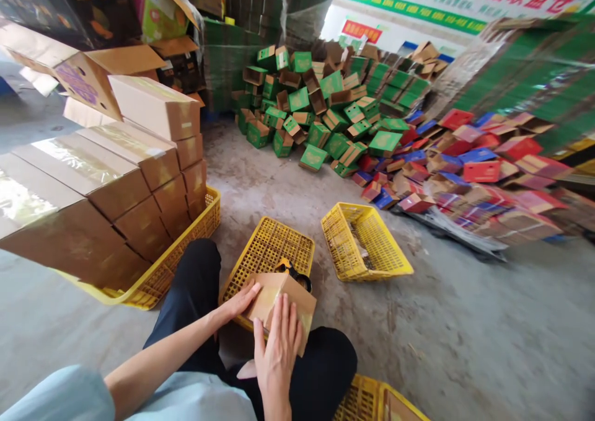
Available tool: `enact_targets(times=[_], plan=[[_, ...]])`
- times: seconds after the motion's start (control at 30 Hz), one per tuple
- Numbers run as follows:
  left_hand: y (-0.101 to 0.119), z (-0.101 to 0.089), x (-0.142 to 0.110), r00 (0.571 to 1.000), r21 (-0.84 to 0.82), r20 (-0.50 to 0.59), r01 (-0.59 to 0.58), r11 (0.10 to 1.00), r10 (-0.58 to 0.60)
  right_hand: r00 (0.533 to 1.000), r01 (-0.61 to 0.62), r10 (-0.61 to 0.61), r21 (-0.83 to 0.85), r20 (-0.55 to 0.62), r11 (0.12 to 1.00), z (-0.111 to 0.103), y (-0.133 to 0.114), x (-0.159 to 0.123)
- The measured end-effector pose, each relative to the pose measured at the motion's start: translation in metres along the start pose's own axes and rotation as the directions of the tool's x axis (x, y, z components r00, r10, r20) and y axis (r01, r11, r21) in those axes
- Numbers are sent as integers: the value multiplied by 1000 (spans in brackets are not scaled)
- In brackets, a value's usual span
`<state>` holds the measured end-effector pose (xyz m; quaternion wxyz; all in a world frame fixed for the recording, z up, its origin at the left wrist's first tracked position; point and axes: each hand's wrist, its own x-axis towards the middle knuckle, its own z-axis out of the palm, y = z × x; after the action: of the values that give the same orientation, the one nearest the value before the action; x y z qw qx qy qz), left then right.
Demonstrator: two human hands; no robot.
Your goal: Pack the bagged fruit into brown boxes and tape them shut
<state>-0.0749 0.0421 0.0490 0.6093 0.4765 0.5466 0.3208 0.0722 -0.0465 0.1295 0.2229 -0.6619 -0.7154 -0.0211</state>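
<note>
A small brown cardboard box (300,306) with shiny tape on it rests tilted on an upturned yellow plastic crate (264,244) between my knees. My right hand (277,350) lies flat over its near top edge, fingers stretched out. On the box's left side, my left hand (242,298) rests with extended fingers touching the cardboard. Just behind the box sits an orange and black tool (292,268) that looks like a tape dispenser, partly hidden by the box. The underside of the box is out of sight.
Taped brown boxes (139,222) are stacked in a long yellow crate (211,213) at my left. Another yellow crate (376,241) stands right of centre. Piles of green boxes (313,157) and red and blue boxes (481,171) lie beyond. A yellow crate (360,402) is by my right knee.
</note>
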Motion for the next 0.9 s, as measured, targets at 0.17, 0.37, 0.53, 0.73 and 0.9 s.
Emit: enact_targets(times=[0.17,0.37,0.53,0.73,0.9], plan=[[48,-8,-28,994,-84,106,-32,996,41,996,34,-36,23,78,999,3,-16,12],[70,-9,-35,991,-53,13,-132,990,133,983,153,-162,104,87,983,1,-5,13],[74,-3,-29,975,67,-53,-212,975,215,979,152,-171,159,112,975,-5,11,-1],[73,-6,-27,930,172,-108,-331,928,352,997,48,-57,166,49,985,-12,24,-23],[68,-18,-22,874,349,-88,-422,837,477,999,32,-40,267,22,963,-12,25,-21]])
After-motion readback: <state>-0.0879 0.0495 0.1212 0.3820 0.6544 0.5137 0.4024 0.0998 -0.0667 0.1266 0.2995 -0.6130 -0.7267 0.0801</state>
